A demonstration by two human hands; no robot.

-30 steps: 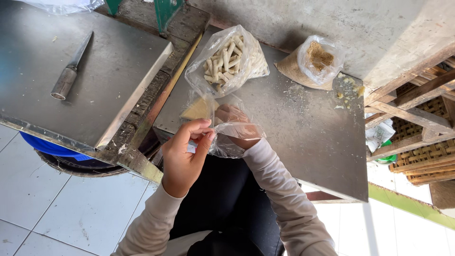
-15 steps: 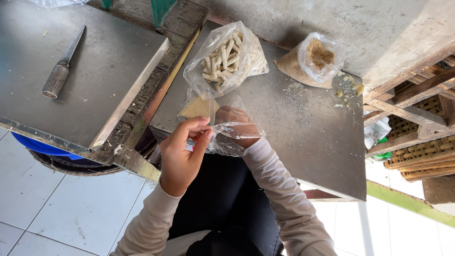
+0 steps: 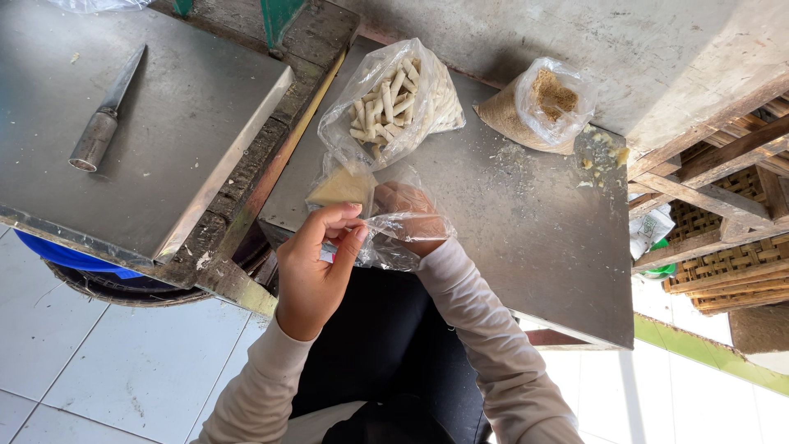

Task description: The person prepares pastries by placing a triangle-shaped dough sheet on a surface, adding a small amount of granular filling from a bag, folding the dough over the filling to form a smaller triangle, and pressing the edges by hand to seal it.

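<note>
Head view: left hand (image 3: 316,271) pinches clear bag (image 3: 394,234); right hand (image 3: 404,215) inside, grip hidden.

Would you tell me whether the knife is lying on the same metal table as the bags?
No, the knife lies alone on the separate left tray.

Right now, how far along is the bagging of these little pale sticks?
Looks done: a clear bag of pale sticks lies open on the metal table. In hand: the right hand sits inside a small clear bag, while the left hand pinches its edge beside a yellowish wedge. Left: the small bag is unsealed, and a bag of brown crumbs sits untouched.
</note>
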